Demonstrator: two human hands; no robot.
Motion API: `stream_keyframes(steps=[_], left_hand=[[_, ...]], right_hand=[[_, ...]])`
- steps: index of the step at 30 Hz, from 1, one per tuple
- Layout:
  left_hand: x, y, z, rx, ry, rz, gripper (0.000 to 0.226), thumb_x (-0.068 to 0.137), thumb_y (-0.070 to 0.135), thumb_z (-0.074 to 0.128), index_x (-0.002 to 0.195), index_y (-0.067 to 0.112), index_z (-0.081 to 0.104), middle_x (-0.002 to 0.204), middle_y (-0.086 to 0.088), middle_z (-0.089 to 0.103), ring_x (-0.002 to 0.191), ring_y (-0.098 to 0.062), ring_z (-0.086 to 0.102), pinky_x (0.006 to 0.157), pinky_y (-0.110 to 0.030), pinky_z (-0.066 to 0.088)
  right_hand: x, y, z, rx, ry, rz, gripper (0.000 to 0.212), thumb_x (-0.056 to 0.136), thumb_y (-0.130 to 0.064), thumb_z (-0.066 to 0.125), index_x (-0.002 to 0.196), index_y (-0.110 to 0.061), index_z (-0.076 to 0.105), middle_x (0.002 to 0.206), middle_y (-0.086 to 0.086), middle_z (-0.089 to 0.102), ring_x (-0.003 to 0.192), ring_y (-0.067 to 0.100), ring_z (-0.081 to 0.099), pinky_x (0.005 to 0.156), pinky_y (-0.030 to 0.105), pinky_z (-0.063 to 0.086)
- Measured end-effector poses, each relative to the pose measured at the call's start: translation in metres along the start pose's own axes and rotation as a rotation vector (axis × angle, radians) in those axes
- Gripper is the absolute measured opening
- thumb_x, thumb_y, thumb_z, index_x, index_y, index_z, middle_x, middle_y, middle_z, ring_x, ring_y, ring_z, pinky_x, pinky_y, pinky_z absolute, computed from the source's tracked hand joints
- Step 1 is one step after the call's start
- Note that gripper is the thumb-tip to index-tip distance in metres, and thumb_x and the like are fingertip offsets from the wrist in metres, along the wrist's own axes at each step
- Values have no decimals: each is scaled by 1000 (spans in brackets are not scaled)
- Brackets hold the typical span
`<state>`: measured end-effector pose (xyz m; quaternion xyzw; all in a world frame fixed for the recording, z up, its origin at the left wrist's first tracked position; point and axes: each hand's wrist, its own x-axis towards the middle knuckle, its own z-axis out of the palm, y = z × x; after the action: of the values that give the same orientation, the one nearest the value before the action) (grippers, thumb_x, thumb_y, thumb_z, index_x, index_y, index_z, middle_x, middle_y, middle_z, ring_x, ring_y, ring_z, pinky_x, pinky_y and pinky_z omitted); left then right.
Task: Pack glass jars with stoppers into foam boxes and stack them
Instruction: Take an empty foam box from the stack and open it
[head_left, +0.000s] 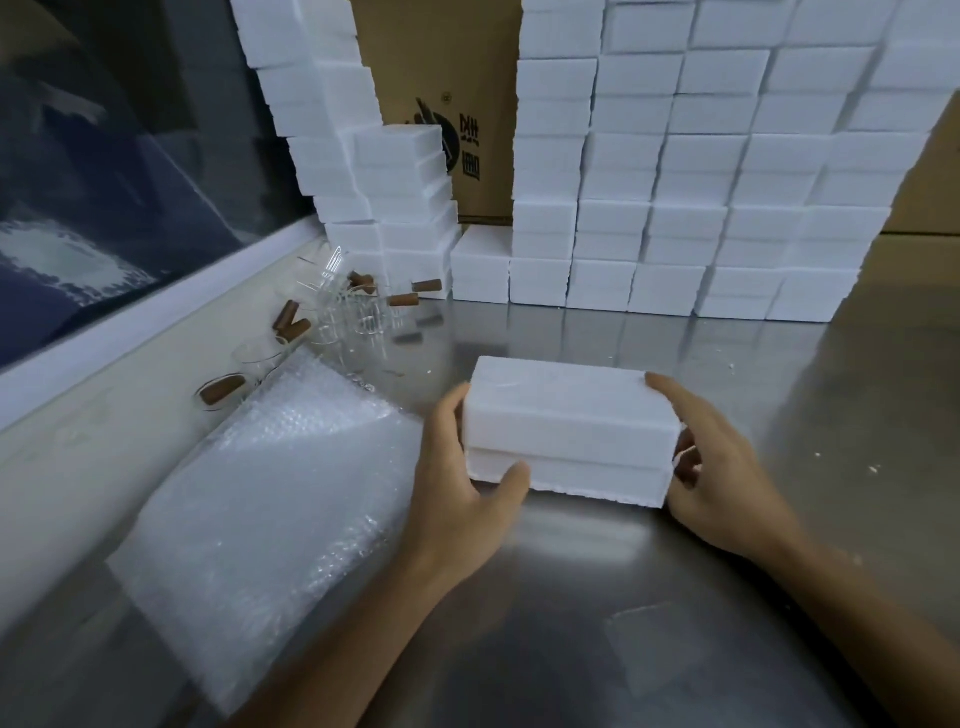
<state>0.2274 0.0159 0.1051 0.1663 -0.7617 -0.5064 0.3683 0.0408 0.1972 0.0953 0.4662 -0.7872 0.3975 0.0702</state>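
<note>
I had the closed foam box (569, 431) on the bench (597, 623), left hand (460, 483) and right hand (719, 467) gripping its ends. Jars (337, 312) lay left by the bubble wrap (270, 509); box stacks (675, 182) stood behind.

The scene is dim and cool, with soft light from above. The steel table (597, 597) shows pale streaks of glare just in front of the held foam box (571, 431) and beyond it. Both hands cast faint shadows beneath the box. The white stacks (701, 182) behind it are nearly washed out. Straight lines bow toward the frame edges, and the glass jars (337, 312) left of the grip look smeared.
</note>
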Motion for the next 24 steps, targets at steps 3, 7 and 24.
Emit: stream_keyframes(steps=[3, 7, 24], left_hand=[[1, -4, 1, 13, -16, -18, 61, 82, 16, 72, 125, 44, 40, 126, 14, 58, 114, -1, 58, 96, -40, 54], [9, -10, -4, 102, 62, -23, 51, 95, 15, 63, 128, 42, 36, 131, 7, 57, 119, -8, 57, 102, -44, 50], [28, -3, -33, -89, 130, -274, 34, 75, 44, 61, 107, 35, 63, 110, 15, 70, 103, -11, 67, 93, -39, 54]], right_hand=[[3, 1, 2, 159, -18, 74, 87, 85, 12, 48, 141, -52, 34, 111, -7, 57, 73, 8, 59, 61, 13, 47], [14, -16, 8, 480, 6, 209, 56, 91, -16, 44, 140, -43, 48, 118, -4, 68, 88, 0, 63, 73, 7, 46], [23, -42, 34, 378, 124, 266, 33, 95, -54, 48, 127, -57, 50, 82, 4, 69, 75, 14, 67, 76, 34, 57]])
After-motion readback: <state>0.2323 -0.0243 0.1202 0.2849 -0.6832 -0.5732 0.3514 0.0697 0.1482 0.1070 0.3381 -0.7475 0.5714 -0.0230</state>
